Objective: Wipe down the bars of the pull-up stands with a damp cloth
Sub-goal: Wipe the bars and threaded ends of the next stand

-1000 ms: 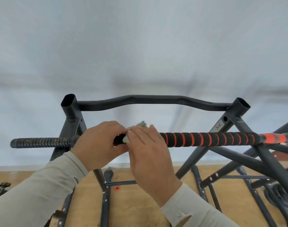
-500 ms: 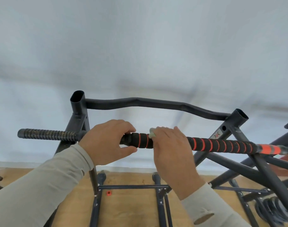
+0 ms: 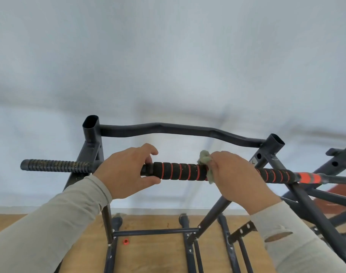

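A padded pull-up bar (image 3: 180, 171), black foam ringed with orange, runs across the middle of the head view. The left hand (image 3: 126, 171) curls around the bar toward its left part. Further right along the bar, the right hand (image 3: 234, 175) grips a small grey-green cloth (image 3: 204, 159) wrapped against the foam. Behind the bar a dark wavy crossbar (image 3: 178, 130) joins two open-topped uprights. A pale logo plate beside the right upright is too hidden to read. Below the bar lies a wooden floor (image 3: 152, 255).
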`<state>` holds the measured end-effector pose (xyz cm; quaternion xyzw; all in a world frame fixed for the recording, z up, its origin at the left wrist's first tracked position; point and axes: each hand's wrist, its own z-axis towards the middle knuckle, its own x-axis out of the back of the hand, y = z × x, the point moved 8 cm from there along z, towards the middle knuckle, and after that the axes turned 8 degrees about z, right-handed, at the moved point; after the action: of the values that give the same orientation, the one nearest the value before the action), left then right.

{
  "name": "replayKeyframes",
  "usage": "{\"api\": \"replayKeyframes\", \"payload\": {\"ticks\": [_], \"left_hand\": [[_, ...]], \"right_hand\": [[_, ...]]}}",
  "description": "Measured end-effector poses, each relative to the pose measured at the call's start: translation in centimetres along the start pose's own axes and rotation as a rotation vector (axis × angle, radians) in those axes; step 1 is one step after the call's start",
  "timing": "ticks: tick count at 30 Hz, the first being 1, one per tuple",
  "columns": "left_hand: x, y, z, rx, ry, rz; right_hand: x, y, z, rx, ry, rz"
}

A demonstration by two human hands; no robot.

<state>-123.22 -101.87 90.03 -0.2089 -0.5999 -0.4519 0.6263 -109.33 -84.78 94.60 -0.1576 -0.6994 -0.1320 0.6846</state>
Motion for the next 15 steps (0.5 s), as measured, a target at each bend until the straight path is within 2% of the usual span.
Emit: {"api": "replayKeyframes", "payload": {"ticks": [2, 5, 9, 12, 15], "left_hand": [[0.0, 0.0, -0.1, 0.004, 0.004, -0.003], [0.1, 0.1, 0.0, 0.001, 0.012, -0.005], [0.1, -0.1, 0.1, -0.008, 0.027, -0.016], [-0.1, -0.1, 0.1, -0.018, 0.018, -0.012], [-0.1, -0.2, 0.3, -0.031, 0.005, 0.02]], "right_hand": [[0.1, -1.6, 1.0, 0.079, 0.046, -0.083], [-0.9, -6.4, 2.1, 0.171, 0.081, 0.024], [-2.3, -11.0, 1.5, 0.288, 0.221, 0.191], [-2.3, -8.1, -0.1, 0.376, 0.328, 0.218], [-1.6, -3.1, -1.7, 0.329, 0.353, 0.06]]}}
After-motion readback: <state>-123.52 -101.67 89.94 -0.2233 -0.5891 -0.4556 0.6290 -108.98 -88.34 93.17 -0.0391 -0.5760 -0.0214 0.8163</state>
